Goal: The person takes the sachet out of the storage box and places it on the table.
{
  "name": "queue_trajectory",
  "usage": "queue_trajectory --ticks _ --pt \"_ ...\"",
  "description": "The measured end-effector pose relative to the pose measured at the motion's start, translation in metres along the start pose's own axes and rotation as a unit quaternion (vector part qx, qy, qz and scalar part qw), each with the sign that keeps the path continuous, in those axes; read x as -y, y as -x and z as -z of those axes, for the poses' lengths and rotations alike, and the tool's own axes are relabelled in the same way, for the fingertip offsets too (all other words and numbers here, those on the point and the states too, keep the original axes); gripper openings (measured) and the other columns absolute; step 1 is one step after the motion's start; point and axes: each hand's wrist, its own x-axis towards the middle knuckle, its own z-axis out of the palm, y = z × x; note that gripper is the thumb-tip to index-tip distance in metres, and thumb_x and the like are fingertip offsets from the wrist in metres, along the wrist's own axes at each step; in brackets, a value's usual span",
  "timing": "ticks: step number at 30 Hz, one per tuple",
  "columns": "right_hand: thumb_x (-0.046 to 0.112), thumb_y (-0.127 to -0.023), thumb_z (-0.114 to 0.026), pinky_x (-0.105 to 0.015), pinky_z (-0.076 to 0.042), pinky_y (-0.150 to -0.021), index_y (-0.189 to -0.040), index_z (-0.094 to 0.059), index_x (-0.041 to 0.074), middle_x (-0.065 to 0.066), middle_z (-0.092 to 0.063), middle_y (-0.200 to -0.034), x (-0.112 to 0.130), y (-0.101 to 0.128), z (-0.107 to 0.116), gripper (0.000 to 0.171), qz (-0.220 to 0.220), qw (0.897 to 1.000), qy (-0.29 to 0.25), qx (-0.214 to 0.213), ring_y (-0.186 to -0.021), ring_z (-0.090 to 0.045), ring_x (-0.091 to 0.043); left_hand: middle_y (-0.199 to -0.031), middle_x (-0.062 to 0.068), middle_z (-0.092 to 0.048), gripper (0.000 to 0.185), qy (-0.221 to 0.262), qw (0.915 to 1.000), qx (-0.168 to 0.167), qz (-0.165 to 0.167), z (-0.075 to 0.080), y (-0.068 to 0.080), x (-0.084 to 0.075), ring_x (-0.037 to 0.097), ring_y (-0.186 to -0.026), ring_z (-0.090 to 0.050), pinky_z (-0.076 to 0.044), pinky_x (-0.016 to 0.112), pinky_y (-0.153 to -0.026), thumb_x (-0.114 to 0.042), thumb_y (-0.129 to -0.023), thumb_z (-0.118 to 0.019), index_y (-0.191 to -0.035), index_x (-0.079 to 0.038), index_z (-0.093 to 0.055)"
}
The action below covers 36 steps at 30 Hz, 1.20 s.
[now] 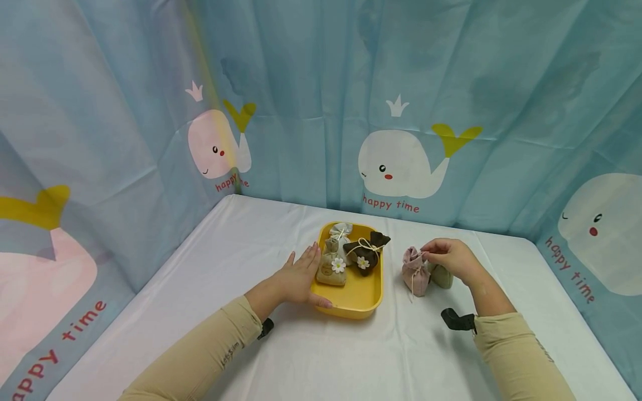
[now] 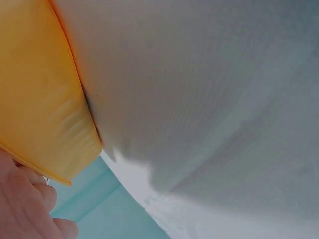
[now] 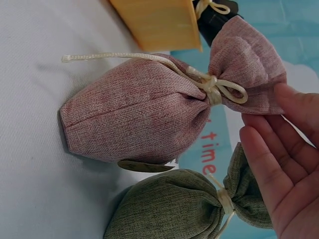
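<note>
My right hand (image 1: 453, 259) pinches the gathered top of a pink drawstring pouch (image 1: 414, 278) between thumb and fingers. In the right wrist view that pouch (image 3: 134, 112) stands on the cloth, its neck tied with a cream cord. Close beside it is a dark green pouch (image 3: 164, 206), partly behind my right hand in the head view. With fingers straight, my left hand (image 1: 296, 278) rests along the left rim of a yellow tray (image 1: 358, 301). Inside the tray are a beige pouch (image 1: 328, 274) with a white flower, a pale grey pouch (image 1: 347, 253) and a dark brown pouch (image 1: 365, 260).
A white cloth (image 1: 200, 289) covers the table. Blue curtains (image 1: 301, 156) printed with whales hang behind and at both sides. A black wrist mount (image 1: 456, 320) juts out beneath the right forearm.
</note>
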Motion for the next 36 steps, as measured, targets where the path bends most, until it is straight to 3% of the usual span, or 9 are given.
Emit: queue_trajectory --ticks 11,24,36 --pt "0.023 -0.088 -0.062 -0.033 -0.049 -0.074 -0.106 -0.065 -0.002 -0.014 -0.068 -0.095 0.005 0.002 0.003 0.031 0.011 1.0 -0.007 -0.028 -0.088 -0.061 -0.021 -0.152 0.011 0.011 0.137 0.006 1.0 -0.005 -0.001 -0.001 0.0 0.001 0.024 -0.14 0.003 -0.005 0.053 -0.108 -0.093 -0.05 -0.035 -0.146 -0.004 0.004" --pt "0.027 -0.089 -0.061 -0.023 -0.048 -0.074 -0.108 -0.065 0.001 -0.016 -0.064 -0.107 0.012 -0.003 0.008 0.032 0.007 0.999 -0.006 -0.036 -0.087 -0.058 -0.006 -0.152 0.012 0.011 0.137 -0.001 1.0 -0.006 -0.004 -0.002 0.0 0.001 0.026 -0.14 0.002 -0.005 0.053 -0.108 -0.094 -0.05 -0.032 -0.146 -0.003 0.003" --pt "0.026 -0.089 -0.06 -0.038 -0.049 -0.082 -0.107 -0.065 0.003 -0.014 -0.065 -0.107 0.026 -0.013 -0.001 0.029 0.012 1.0 -0.008 -0.023 -0.099 -0.06 -0.025 -0.152 0.012 0.011 0.137 -0.003 1.0 -0.006 -0.001 0.0 0.001 -0.001 0.023 -0.139 0.005 -0.004 0.053 -0.108 -0.094 -0.05 -0.033 -0.146 -0.003 0.002"
